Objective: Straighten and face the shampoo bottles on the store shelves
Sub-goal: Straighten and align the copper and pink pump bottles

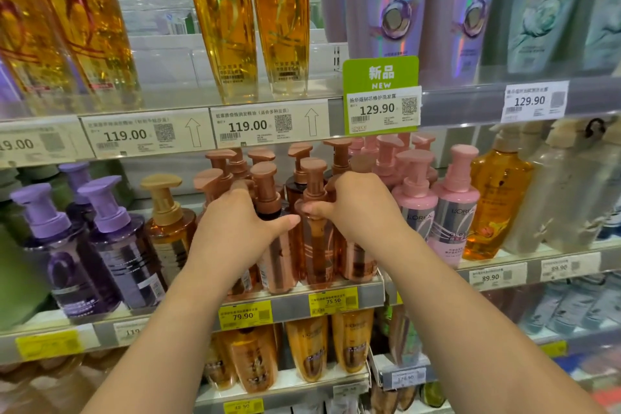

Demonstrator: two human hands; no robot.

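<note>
step: straightening the rose-gold pump bottles on the middle shelf, front row
left hand: wrapped round the shoulder of a front bottle, thumb pointing right
right hand: pinching the neck of the neighbouring bottle, just right of the left hand
bottles: under both hands, at the shelf's front edge, above the yellow price tag
next: likely twist labels forward, square up the row
behind: more pump heads, some skewed
</note>
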